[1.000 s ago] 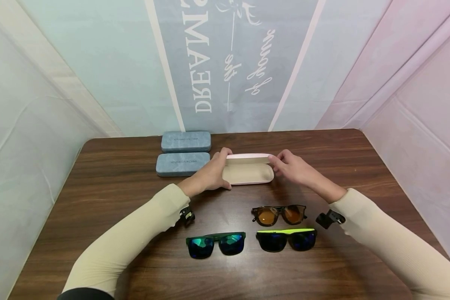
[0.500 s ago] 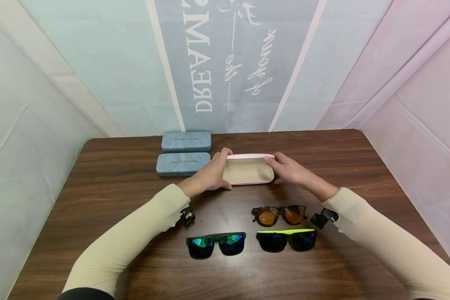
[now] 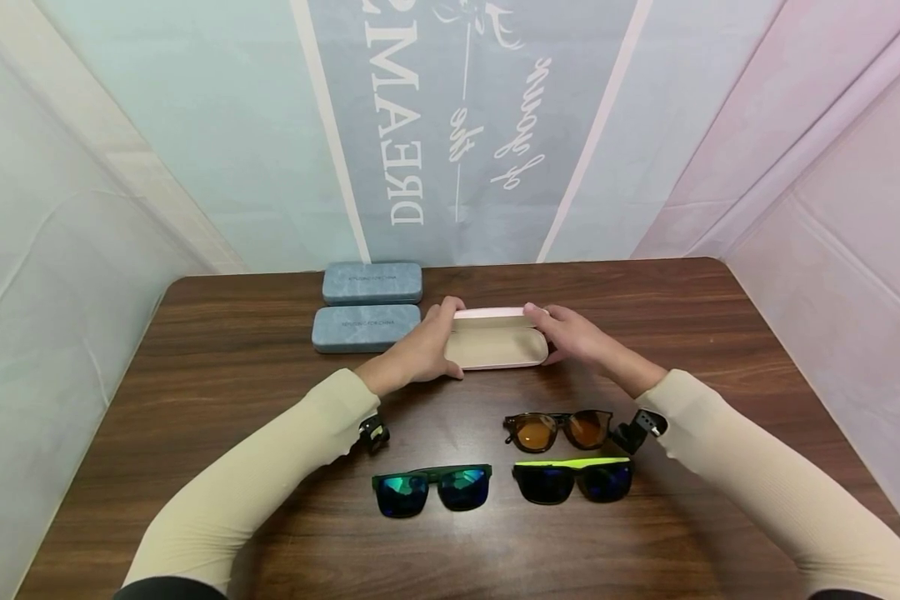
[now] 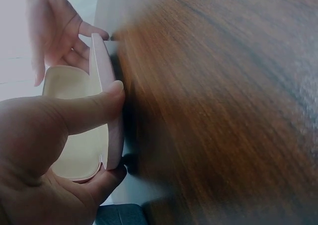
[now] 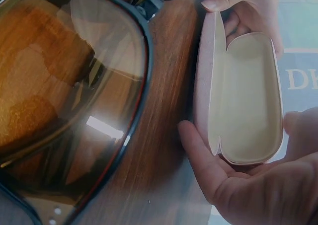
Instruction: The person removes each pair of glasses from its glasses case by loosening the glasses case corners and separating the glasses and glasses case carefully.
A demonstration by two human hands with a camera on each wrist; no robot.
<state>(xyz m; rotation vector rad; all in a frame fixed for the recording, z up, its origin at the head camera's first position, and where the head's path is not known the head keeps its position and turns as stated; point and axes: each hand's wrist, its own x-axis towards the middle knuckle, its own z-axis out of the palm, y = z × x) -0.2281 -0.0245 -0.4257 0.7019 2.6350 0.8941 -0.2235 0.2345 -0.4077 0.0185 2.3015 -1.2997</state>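
An open eyeglass case (image 3: 495, 348), pink outside and cream inside, lies at the middle of the table with its lid raised. My left hand (image 3: 423, 343) grips its left end, thumb and fingers spread across lid and base. Around the right end my right hand (image 3: 574, 337) holds the case, one digit against the lid's edge. In the right wrist view the cream inside of the case (image 5: 251, 96) shows nothing in it. The left wrist view has my left hand (image 4: 44, 140) close up, its digits reaching to the lid.
Two closed blue cases (image 3: 366, 328) lie left of the pink one. Nearer are brown-framed sunglasses with orange lenses (image 3: 587, 428), sunglasses with a yellow-green top (image 3: 605, 482) and green-blue mirrored sunglasses (image 3: 465, 488). A printed cloth (image 3: 480, 125) hangs behind the table (image 3: 195, 400).
My right hand has moved left and closed in on the right end of the pink case. The lid wavered slightly. My left hand keeps its place.
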